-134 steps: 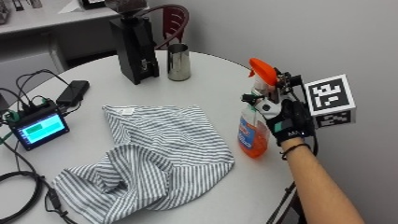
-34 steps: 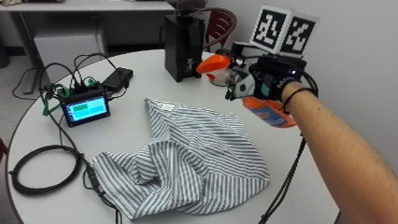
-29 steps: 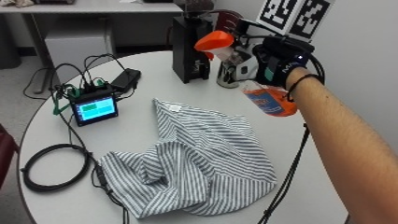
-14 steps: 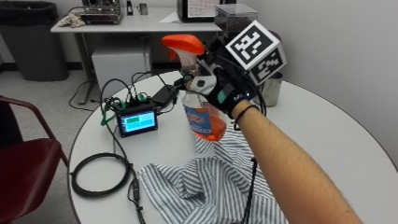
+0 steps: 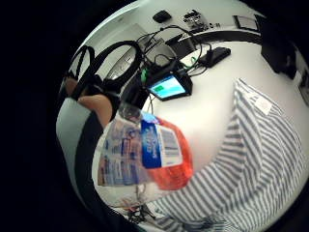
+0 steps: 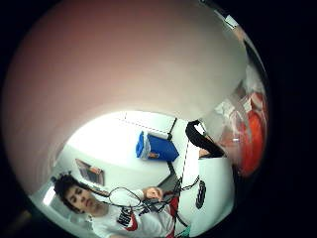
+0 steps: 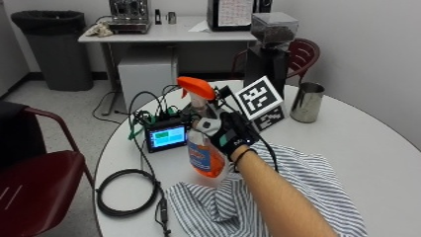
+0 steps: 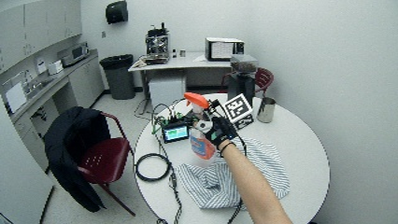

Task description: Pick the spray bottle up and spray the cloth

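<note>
In the outside view my gloved right hand point(image 7: 227, 136) grips the neck of the spray bottle point(image 7: 205, 158), fingers curled round it below the orange trigger head point(image 7: 196, 88). The bottle is upright, holds orange liquid, and hangs just above the round white table point(image 7: 368, 143) at the near edge of the striped cloth point(image 7: 299, 190). Its nozzle points left, away from the cloth. The wide outside view shows the same hand point(image 8: 219, 131), bottle point(image 8: 200, 142) and crumpled cloth point(image 8: 239, 175). The little finger side palm view has the bottle's base point(image 5: 145, 154) close up, with the cloth point(image 5: 251, 164) beyond.
A small device with a lit screen point(image 7: 166, 136) and its wires stand just left of the bottle. A coiled black cable point(image 7: 125, 192) lies near the table's left edge. A metal cup point(image 7: 307, 102) and a coffee grinder point(image 7: 270, 54) stand at the back. A red chair point(image 7: 33, 182) is beside the table.
The hand has lifted the bottle off the table from the cloth's right side and carried it across to the screen device's side. The outside camera has shifted too.
</note>
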### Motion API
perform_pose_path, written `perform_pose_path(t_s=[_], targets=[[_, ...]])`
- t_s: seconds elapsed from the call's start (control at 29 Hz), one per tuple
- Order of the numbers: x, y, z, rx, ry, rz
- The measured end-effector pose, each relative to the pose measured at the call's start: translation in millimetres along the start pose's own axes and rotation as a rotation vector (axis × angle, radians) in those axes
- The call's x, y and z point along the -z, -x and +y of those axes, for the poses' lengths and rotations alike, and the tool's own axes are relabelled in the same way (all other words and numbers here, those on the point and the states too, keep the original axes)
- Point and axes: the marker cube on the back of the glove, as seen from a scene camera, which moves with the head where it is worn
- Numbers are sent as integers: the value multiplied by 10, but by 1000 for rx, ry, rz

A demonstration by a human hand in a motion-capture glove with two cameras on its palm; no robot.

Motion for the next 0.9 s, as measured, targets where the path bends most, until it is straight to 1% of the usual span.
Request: perform_pose_path(t_s=[0.24, 0.48, 0.62, 0.73, 0.9], targets=[[-229, -86, -1, 0, -10, -42], [-213, -293, 10, -43, -49, -93], [-224, -289, 23, -57, -29, -90], [-256, -301, 57, -46, -5, -87], [-112, -286, 76, -4, -41, -126]])
